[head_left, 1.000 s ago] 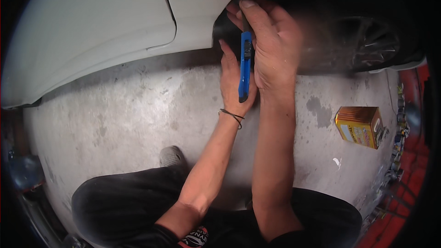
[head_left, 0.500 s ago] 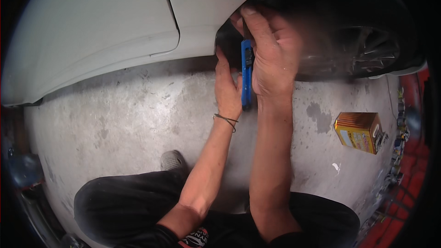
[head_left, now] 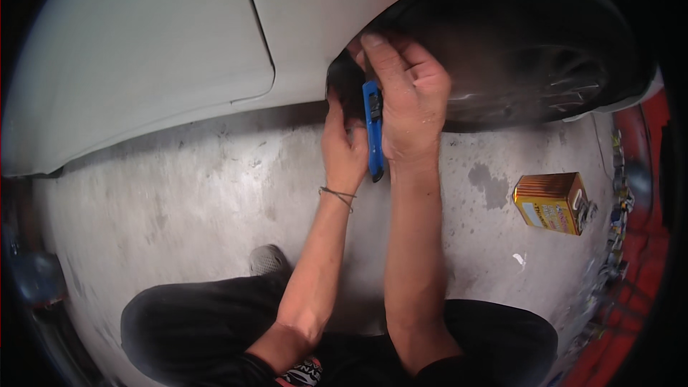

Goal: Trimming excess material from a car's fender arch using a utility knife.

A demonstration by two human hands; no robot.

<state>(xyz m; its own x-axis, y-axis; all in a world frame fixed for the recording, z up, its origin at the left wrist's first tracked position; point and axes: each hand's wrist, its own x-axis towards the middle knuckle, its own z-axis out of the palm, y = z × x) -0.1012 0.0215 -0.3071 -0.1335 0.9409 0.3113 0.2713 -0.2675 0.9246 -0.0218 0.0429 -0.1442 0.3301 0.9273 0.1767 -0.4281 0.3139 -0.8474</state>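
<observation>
A blue utility knife (head_left: 373, 129) points upward between my hands, beside the front of a car's wheel arch. My right hand (head_left: 416, 100) is closed on the knife, which lies along the palm side; its thumb and fingertips meet near the arch edge, by the knife's dark upper end. What else they may pinch is hidden. My left hand (head_left: 342, 147) is lower and to the left, thumb apart and a finger stretched up against the arch's lower corner. Its other fingertips are out of sight. The tire (head_left: 473, 29) fills the arch behind my right hand.
The pale car body (head_left: 165, 50) spans the top left. A gold rectangular can (head_left: 548, 203) lies on the concrete floor (head_left: 201, 201) at right. Several small containers line the right rim beside a red surface (head_left: 638, 279). My bent knees are at the bottom.
Both hands and the knife appear slightly lower and further left. The car and can have shifted in the picture too, as the view has moved. The grip looks the same.
</observation>
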